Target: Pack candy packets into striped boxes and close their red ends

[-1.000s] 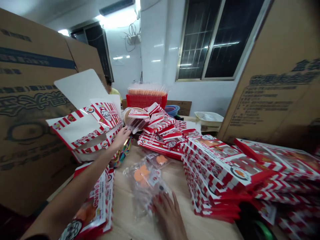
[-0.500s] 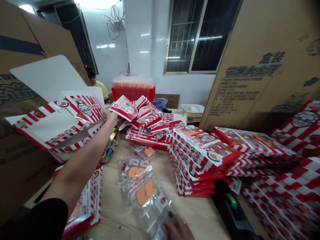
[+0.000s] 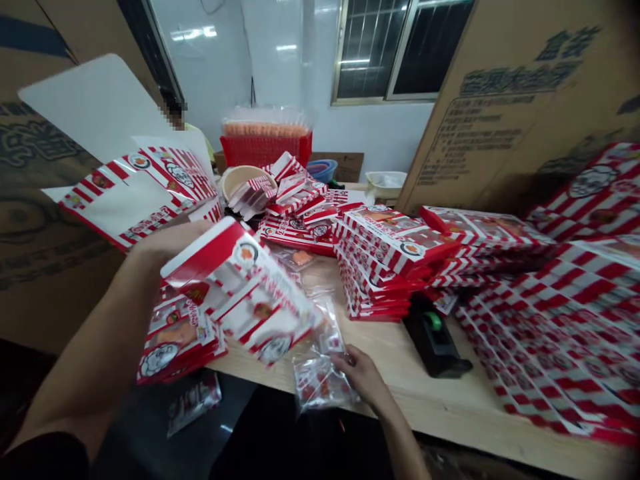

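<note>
And there's the left hand (image 3: 176, 240) gripping a red-and-white striped box (image 3: 253, 293), holding it tilted above the wooden table (image 3: 400, 350), while the right hand (image 3: 364, 375) pinches a clear packet (image 3: 319, 383) at the table's near edge, the black tape dispenser (image 3: 436, 343) resting off to its right

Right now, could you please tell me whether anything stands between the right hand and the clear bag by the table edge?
Nothing visible does: the right hand is gripping the clear bag. The striped box held by the left hand is off to the left, not between them.
</note>
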`<state>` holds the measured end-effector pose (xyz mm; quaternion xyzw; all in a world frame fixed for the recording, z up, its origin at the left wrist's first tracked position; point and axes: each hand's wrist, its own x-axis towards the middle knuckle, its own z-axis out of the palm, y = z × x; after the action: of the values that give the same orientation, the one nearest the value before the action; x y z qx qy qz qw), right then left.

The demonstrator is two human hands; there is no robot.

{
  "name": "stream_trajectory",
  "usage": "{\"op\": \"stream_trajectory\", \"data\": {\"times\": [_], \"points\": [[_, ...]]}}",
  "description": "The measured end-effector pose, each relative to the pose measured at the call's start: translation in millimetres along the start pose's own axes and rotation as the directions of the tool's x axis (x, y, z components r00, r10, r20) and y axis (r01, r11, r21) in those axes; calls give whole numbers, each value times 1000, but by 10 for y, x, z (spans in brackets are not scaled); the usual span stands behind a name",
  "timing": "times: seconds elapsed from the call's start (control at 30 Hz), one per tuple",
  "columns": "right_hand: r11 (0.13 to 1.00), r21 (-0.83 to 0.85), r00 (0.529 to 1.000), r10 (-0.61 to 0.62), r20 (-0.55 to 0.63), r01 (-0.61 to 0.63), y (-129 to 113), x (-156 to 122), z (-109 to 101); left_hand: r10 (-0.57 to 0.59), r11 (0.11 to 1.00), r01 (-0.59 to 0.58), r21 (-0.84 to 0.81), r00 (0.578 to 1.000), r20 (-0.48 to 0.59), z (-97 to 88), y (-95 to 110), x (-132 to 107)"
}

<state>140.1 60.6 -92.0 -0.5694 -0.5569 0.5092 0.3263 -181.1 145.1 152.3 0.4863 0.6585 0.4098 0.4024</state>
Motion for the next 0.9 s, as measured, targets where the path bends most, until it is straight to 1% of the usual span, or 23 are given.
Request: {"op": "stream_trajectory", "data": {"times": [0.03, 0.07, 0.1, 0.13, 0.2, 0.3, 0.37, 0.43, 0.5, 0.53, 0.57, 0.6, 0.63, 0.67, 0.7, 0.77, 0.8, 0.87, 0.9], "points": [[999, 38, 1000, 2, -17, -2, 5, -87, -81, -88, 995, 80, 65, 988, 124, 47, -14, 0], [998, 69, 999, 7, -34, -5, 2, -176, -167, -177, 980, 147, 134, 951, 252, 134, -49, 10], [996, 94, 999, 12, -50, -7, -9, -263, -255, -247, 963, 187, 193, 899, 362, 263, -107, 24], [994, 113, 998, 15, -59, -8, -30, -346, -343, -291, 951, 204, 234, 847, 446, 430, -187, 36], [989, 144, 997, 24, -71, -13, -95, -498, -512, -337, 938, 208, 278, 741, 581, 843, -402, 39], [986, 155, 992, 72, -100, -56, -230, -692, -749, -371, 928, 206, 310, 596, 713, 1475, -785, -34], [984, 144, 991, 113, -77, -102, -305, -805, -908, -379, 926, 204, 319, 511, 772, 1777, -1020, -105], [970, 177, 984, 175, -29, -167, -341, -901, -1072, -361, 932, 200, 303, 442, 821, 1949, -1217, -154], [916, 326, 963, 265, -57, -233, -336, -967, -1224, -331, 942, 198, 272, 397, 856, 2022, -1380, -157], [871, 430, 948, 304, -90, -239, -326, -983, -1282, -315, 946, 200, 255, 385, 868, 2040, -1452, -142], [820, 530, 936, 328, -126, -216, -315, -985, -1323, -303, 949, 204, 240, 378, 875, 2053, -1519, -119], [774, 608, 929, 335, -158, -176, -306, -972, -1343, -292, 951, 211, 226, 378, 878, 2064, -1582, -93], [746, 652, 929, 324, -180, -134, -301, -944, -1339, -283, 953, 220, 211, 383, 879, 2074, -1641, -69], [747, 657, 933, 300, -198, -100, -297, -904, -1314, -271, 954, 231, 191, 395, 878, 2080, -1694, -50], [785, 616, 936, 265, -231, -70, -292, -853, -1271, -255, 956, 246, 163, 412, 875, 2077, -1741, -41], [895, 445, 922, 199, -331, -34, -267, -735, -1156, -201, 958, 277, 74, 468, 861, 2026, -1819, -63], [937, 348, 907, 171, -385, -29, -241, -674, -1095, -160, 958, 287, 9, 508, 846, 1971, -1854, -98], [975, 219, 868, 134, -478, -30, -161, -565, -984, -58, 950, 280, -141, 599, 799, 1807, -1926, -217], [980, 199, 853, 127, -506, -27, -110, -521, -935, -5, 941, 264, -213, 638, 770, 1708, -1969, -301]]}}
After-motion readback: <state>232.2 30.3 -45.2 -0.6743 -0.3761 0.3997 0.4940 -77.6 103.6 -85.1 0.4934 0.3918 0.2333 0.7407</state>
